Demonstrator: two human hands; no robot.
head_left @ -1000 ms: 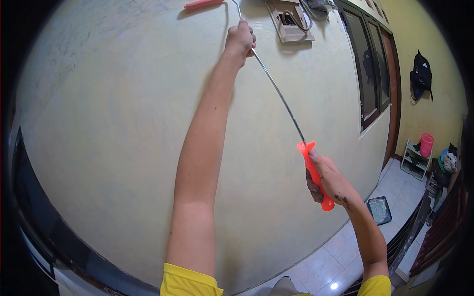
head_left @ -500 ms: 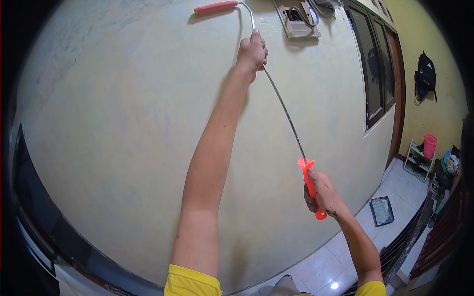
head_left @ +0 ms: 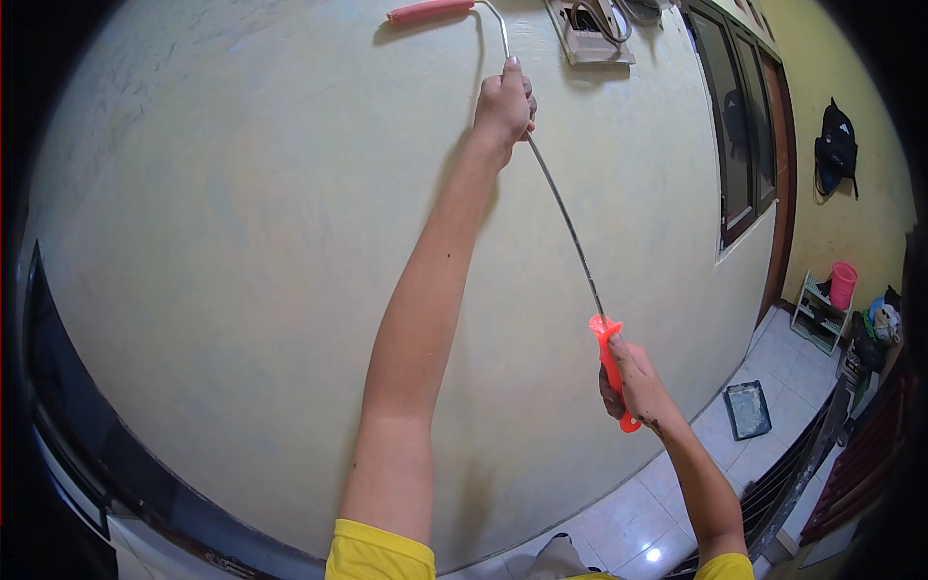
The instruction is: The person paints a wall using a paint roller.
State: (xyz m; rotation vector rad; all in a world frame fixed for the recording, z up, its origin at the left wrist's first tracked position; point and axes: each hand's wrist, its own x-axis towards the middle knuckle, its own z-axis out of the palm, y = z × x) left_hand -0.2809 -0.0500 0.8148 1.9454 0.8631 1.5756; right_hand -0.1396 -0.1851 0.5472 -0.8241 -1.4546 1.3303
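Clasping: left grip [head_left: 505, 106] round rod [head_left: 570, 226], right grip [head_left: 642, 387] round handle [head_left: 607, 338]

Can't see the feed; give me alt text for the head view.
The right hand grips the orange handle of a paint roller; the left hand holds its rod higher up, below the pink sleeve, before a pale wall. At right are a window and, on the tiled floor, a dark tray.

Bright yellow short sleeves are what I notice first: the left sleeve [head_left: 382, 553] ends in a hem above the elbow, the right sleeve [head_left: 725, 566] shows less. The left hand [head_left: 504, 108] and right hand [head_left: 633, 382] are bare, dark blotches dotting the right wrist [head_left: 652, 423]. Greyish trousers [head_left: 556, 563] peek out below.
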